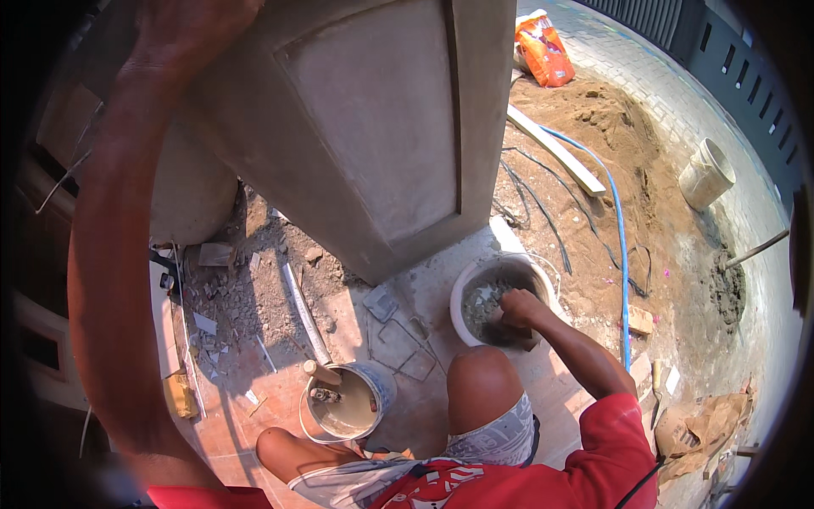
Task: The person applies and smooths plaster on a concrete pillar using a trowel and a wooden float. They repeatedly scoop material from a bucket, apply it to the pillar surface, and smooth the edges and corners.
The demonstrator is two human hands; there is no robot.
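Note:
My left hand [216, 19] reaches up to the grey plastered column [373, 119] with a recessed panel, at the top of the view; its fingers are cut off by the edge. Right of the column's base, my right hand [517, 310] is closed inside a pale bucket [461, 302] of lumpy grey mortar, gripping a dark tool that I cannot make out. Left of my bent knees, a second bucket [383, 392] holds murky liquid, with a wooden handle [322, 373] and other tool handles sticking up.
Sand [627, 136], an orange sack [544, 51], a pale plank [555, 148], a blue hose [621, 254] and black cables lie rightward. A white bucket [704, 178] stands near a long pole [759, 248] in mortar. Rubble [263, 297] and a white pipe [307, 314] lie left.

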